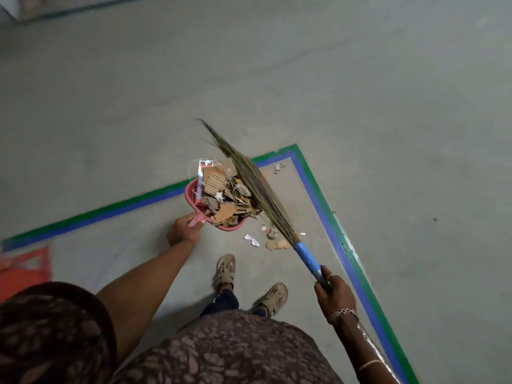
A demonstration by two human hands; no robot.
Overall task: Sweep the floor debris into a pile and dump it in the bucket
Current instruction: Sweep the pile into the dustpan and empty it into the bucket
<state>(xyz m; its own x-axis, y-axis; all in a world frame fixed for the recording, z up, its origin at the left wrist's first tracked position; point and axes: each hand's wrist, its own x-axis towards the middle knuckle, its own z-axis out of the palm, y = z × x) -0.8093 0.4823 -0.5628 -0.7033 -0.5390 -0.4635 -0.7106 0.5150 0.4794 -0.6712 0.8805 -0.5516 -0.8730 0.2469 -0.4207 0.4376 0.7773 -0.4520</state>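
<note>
Gripped by the right hand [333, 295] is the blue handle of the broom [260, 195], its bristles laid against the debris [219, 187] heaped in the pink dustpan [191, 196], whose handle is held in the left hand [184, 230]. A few scraps [277, 244] remain on the floor [277, 79]; dumping is judged outstanding, no bucket being visible.

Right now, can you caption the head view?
Heaped pink plastic dustpan in the left hand, blue-handled grass broom in the right hand.

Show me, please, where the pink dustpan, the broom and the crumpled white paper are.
pink dustpan [190, 199]: head view, on its bare left rim.
broom [307, 257]: head view, on the blue wrapping of its handle.
crumpled white paper [251, 240]: head view, on the middle of the scrap.
</note>
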